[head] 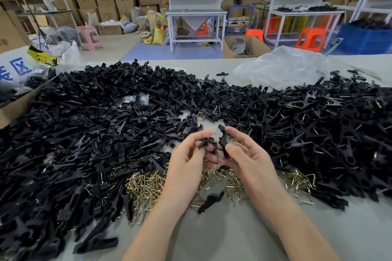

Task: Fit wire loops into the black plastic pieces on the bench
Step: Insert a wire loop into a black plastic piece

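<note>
My left hand [187, 160] pinches a small black plastic piece [205, 141] between thumb and fingers, with a bit of wire loop [214, 144] showing beside it. My right hand [247, 158] grips a second black plastic piece [223, 141] upright between thumb and forefinger, close to the first. Both hands hover just above a heap of brass-coloured wire loops [146, 184] on the bench. A huge pile of black plastic pieces [106, 125] spreads across the bench to the left, behind and to the right. How the wire sits in the held pieces is hidden by my fingers.
One loose black piece [210, 200] lies on the grey bench [233, 235] between my forearms. A cardboard box edge [19, 104] stands at far left, crumpled clear plastic [284, 68] at the back right. Beyond the bench are white work tables, stools and stacked cartons.
</note>
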`<control>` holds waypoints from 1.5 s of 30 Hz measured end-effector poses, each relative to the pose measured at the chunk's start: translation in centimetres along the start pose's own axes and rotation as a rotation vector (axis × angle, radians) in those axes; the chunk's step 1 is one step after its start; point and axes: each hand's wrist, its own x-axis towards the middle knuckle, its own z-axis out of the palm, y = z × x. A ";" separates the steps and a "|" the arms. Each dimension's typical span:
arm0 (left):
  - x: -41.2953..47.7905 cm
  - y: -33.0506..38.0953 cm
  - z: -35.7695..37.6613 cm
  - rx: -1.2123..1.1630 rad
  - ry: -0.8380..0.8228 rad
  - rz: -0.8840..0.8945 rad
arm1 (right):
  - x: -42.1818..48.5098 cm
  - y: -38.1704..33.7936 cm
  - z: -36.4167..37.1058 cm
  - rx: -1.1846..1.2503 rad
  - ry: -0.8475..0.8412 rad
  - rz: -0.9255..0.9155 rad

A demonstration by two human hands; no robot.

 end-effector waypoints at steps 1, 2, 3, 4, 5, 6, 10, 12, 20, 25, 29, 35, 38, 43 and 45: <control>0.1 0.0 0.0 -0.034 -0.009 -0.030 | 0.0 0.1 0.0 -0.011 -0.014 -0.003; 0.2 0.2 0.0 -0.092 -0.017 -0.068 | 0.0 0.2 0.0 -0.030 -0.027 -0.009; 0.4 0.3 0.1 -0.159 -0.022 -0.101 | 0.0 0.3 0.0 -0.055 -0.037 -0.016; 0.5 0.4 0.1 -0.214 -0.026 -0.114 | 0.0 0.3 0.0 -0.082 -0.044 -0.024; 0.5 0.4 0.2 -0.240 -0.029 -0.109 | 0.0 0.4 0.0 -0.105 -0.045 -0.028; 0.3 0.4 0.1 -0.237 -0.029 -0.094 | 0.0 0.5 -0.1 -0.123 -0.044 -0.028; -0.5 0.2 -0.2 -0.051 0.008 0.011 | -0.2 0.5 0.0 -0.165 -0.063 -0.036; -0.6 0.2 -0.3 0.003 0.007 0.026 | -0.3 0.5 0.0 -0.165 -0.063 -0.043; -0.2 -0.1 -0.1 0.103 -0.002 0.050 | -0.4 0.4 0.3 -0.221 -0.062 -0.067; -0.4 -0.2 -0.1 0.110 -0.035 0.056 | -0.3 0.5 0.4 -0.243 -0.051 -0.092; -0.5 -0.3 -0.3 0.105 -0.032 0.044 | -0.3 0.6 0.2 -0.256 -0.056 -0.101; -0.3 0.0 -0.2 0.056 -0.018 0.049 | -0.1 0.6 0.3 -0.267 -0.060 -0.116; -0.4 -0.1 -0.2 0.090 -0.052 0.060 | -0.1 0.8 0.2 -0.282 -0.053 -0.114; -0.5 -0.1 -0.2 0.103 -0.040 0.061 | -0.1 0.7 0.2 -0.262 -0.050 -0.102; -0.4 0.0 -0.3 0.099 -0.045 0.056 | -0.2 0.6 0.1 -0.241 -0.061 -0.099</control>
